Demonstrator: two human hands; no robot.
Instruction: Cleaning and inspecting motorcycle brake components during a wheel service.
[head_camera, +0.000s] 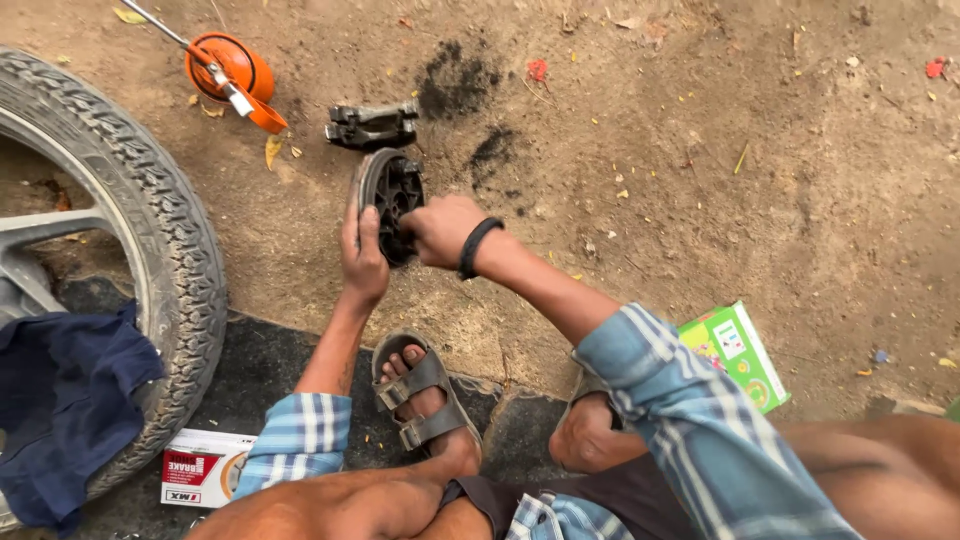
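A round dark metal brake plate (388, 190) stands on edge on the dirt ground between my hands. My left hand (362, 255) grips its left rim from behind. My right hand (440, 230), with a black band on the wrist, is closed on the plate's right side, fingers pressed into its inner face. A dark metal part (372, 125) lies on the ground just beyond the plate. My sandalled foot (425, 400) rests below the hands.
A motorcycle tyre (160, 230) stands at the left with a dark blue cloth (60, 400) draped over it. An orange oil can (228, 68) lies at the top left. A green box (740, 350) and a white and red box (205, 465) lie on the ground.
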